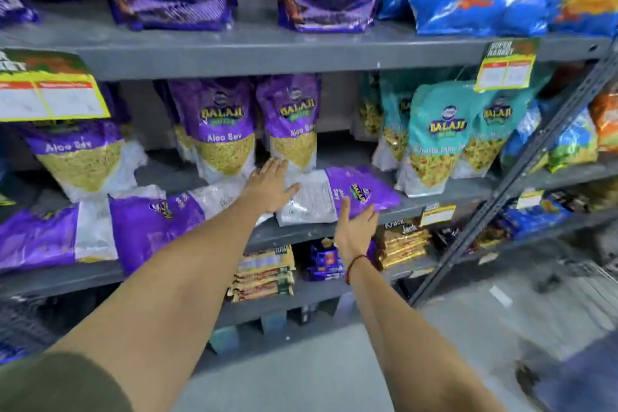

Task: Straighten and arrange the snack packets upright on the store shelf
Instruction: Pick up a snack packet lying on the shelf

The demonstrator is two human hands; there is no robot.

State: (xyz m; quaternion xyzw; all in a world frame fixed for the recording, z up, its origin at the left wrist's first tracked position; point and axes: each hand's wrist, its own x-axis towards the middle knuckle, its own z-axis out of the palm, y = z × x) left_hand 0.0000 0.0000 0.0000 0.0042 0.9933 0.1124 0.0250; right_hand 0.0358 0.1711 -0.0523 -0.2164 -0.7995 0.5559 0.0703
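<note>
I see both hands reaching to 1 purple Aloo Sev packet (337, 196) lying flat at the grey shelf (444, 196) edge. My left hand (271, 189) rests open on its left end; my right hand (354, 231) spreads against its front edge. 2 purple packets (224, 130) stand upright behind.

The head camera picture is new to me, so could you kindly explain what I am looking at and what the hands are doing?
There is no machine here: a person wears a wide-angle camera on the head, so you look forward and down along both bare arms at a grey store shelf. The left hand and the right hand are both open, fingers spread, reaching for a purple Aloo Sev packet lying flat at the shelf's front edge. Neither hand grips it yet. Behind it, other purple packets stand upright, with teal packets to the right. More purple packets lie fallen on the left.
</note>
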